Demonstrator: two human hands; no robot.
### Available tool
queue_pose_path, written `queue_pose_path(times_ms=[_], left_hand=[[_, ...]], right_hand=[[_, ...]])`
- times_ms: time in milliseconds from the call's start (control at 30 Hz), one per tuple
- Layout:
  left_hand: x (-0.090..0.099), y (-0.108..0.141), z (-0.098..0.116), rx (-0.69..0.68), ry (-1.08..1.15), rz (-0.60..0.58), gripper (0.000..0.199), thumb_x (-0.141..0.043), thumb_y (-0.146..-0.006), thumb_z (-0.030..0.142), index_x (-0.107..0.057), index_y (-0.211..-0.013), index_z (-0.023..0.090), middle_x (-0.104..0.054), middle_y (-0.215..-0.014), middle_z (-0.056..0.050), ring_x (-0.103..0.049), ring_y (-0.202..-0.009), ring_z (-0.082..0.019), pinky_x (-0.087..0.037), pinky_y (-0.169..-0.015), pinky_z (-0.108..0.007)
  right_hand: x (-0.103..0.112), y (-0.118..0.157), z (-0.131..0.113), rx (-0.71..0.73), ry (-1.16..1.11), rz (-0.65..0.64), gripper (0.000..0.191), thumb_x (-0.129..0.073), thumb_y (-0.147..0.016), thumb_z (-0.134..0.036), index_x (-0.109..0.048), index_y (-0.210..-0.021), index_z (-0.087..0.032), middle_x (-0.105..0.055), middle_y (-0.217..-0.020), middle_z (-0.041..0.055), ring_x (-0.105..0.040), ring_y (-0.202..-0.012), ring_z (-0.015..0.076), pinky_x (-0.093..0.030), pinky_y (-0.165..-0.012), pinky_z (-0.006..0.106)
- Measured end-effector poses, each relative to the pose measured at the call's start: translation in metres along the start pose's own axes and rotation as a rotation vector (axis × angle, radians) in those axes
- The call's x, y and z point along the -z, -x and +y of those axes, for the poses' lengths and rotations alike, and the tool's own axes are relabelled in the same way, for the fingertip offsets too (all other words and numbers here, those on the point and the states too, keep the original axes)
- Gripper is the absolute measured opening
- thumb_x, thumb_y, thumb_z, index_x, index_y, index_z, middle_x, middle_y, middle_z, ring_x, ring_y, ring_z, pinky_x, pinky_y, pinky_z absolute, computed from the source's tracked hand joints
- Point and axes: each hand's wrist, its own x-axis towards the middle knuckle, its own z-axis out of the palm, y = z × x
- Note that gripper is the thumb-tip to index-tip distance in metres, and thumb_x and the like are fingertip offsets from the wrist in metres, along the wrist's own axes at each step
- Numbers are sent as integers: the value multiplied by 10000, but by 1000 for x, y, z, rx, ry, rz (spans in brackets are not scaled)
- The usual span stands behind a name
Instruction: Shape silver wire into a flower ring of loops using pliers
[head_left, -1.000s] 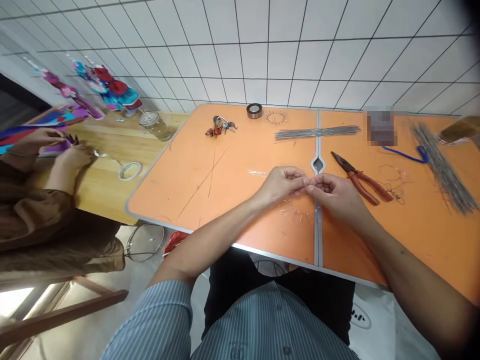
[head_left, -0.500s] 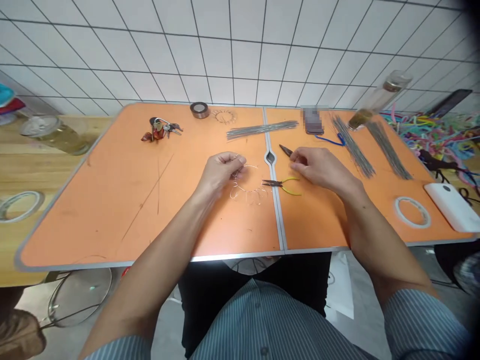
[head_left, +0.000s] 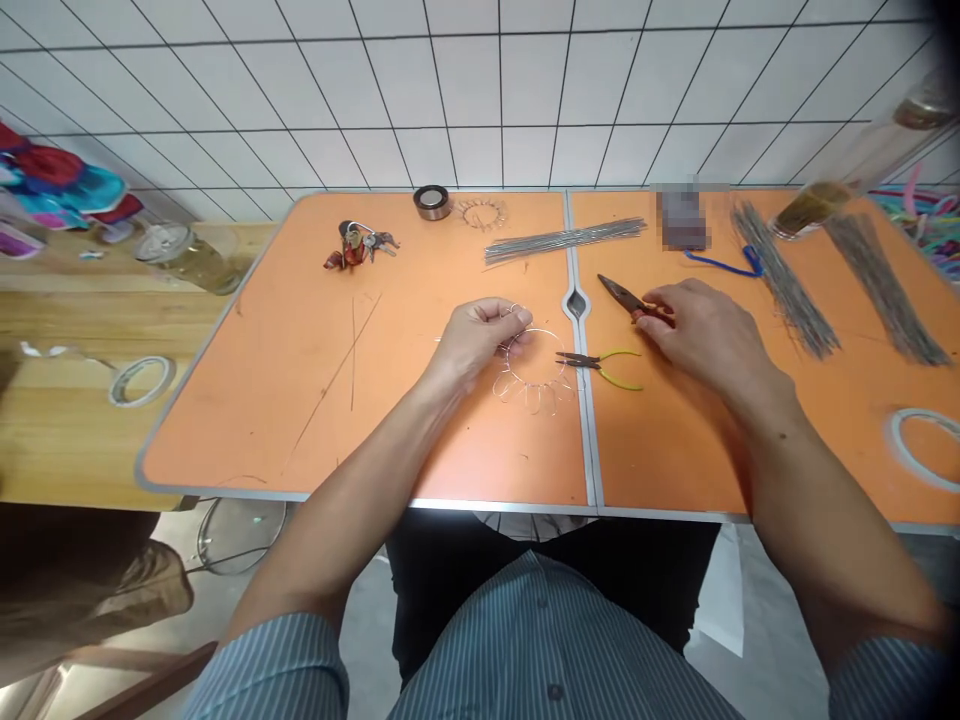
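Observation:
My left hand (head_left: 484, 342) pinches a thin wire ring (head_left: 534, 384) between thumb and fingers. Small wire loops, like petals, stick out round the ring's near side. On the right, the fingers of my right hand (head_left: 709, 325) are closed on the handles of dark long-nosed pliers (head_left: 624, 294), whose jaws point away to the left. The pliers seem to rest on the table. Between my hands lie smaller pliers with yellow handles (head_left: 619, 368), across the table's seam, their tips close to the ring.
Behind my hands lie a bundle of straight wires (head_left: 562, 241), a second looped wire ring (head_left: 481, 214), a tape roll (head_left: 432, 203) and keys (head_left: 364, 245). More wire bundles (head_left: 787, 285) and a blurred-out object (head_left: 682, 215) are at right. A glass jar (head_left: 184, 258) stands left.
The view has turned left, so everything appears further right. My right hand has drawn back along the dark pliers, baring more of them. My left hand still holds the wire ring.

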Motion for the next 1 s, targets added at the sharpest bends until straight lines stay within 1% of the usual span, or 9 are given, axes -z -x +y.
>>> queue_pose_path(times_ms=[100,267,400,500,567,667,767,867,1000], left_hand=[[-2,1,1,8,-8,8,506,-1059,-622,538,-753,-792,172,-753,-713,-22,-640,-566,-104,-525,-598,-248],[-2,1,0,11,-18,20,467,-1039,-661,516,-754,-794,171,-753,-722,-34,-642,-575,-108,-531,-608,-253],[-1,0,0,4,-14,22,452,-1029,-669,501,-755,-807,169,-743,-714,-29,-644,-578,-108,-528,-609,-250],[-1,0,-1,1,10,12,431,-1018,-676,481,-753,-831,178,-743,-720,-20,-651,-589,-113,-536,-616,-253],[0,0,-1,-7,16,4,404,-1001,-700,468,-755,-841,181,-741,-726,-15,-654,-596,-113,-536,-614,-251],[1,0,-1,-20,10,0,366,-983,-727,445,-759,-842,180,-735,-720,-10,-653,-588,-109,-532,-612,-246],[3,0,1,-21,1,3,328,-967,-744,417,-758,-831,181,-730,-709,-10,-643,-575,-104,-527,-610,-244],[3,0,2,-14,8,-12,292,-949,-765,396,-761,-828,182,-728,-713,-13,-649,-584,-107,-537,-613,-246],[2,1,3,3,10,-45,271,-943,-774,378,-765,-832,182,-725,-711,-16,-644,-580,-109,-529,-594,-245]], right_hand=[[-8,6,-11,140,-116,-61,317,-612,-1020,-423,-800,-1214,-258,-797,-1263,124,-725,-1122,353,-518,-872,455],[-11,18,-18,322,33,-225,392,-767,-916,-493,-809,-1251,-293,-765,-1338,115,-675,-1228,391,-512,-870,458],[-11,17,-16,313,53,-223,267,-767,-898,-455,-796,-1091,-273,-764,-1190,112,-672,-1120,352,-471,-814,430],[-14,14,-18,323,33,-225,157,-745,-869,-377,-649,-849,-254,-733,-962,65,-649,-947,278,-422,-783,394],[-17,15,-20,288,2,-252,185,-722,-846,-310,-548,-809,-259,-681,-815,17,-608,-819,235,-372,-721,368],[-17,18,-26,223,-60,-323,172,-671,-855,-243,-502,-832,-268,-606,-699,-25,-533,-681,202,-304,-650,358],[-11,19,-31,217,-87,-305,219,-665,-872,-250,-452,-821,-271,-562,-692,-25,-504,-680,203,-297,-643,357],[-2,16,-32,125,-177,-245,289,-705,-866,-320,-423,-823,-275,-552,-727,-29,-492,-692,199,-317,-639,348],[1,14,-31,69,-343,-179,232,-726,-879,-369,-514,-889,-276,-656,-835,-17,-562,-743,198,-387,-669,335]])
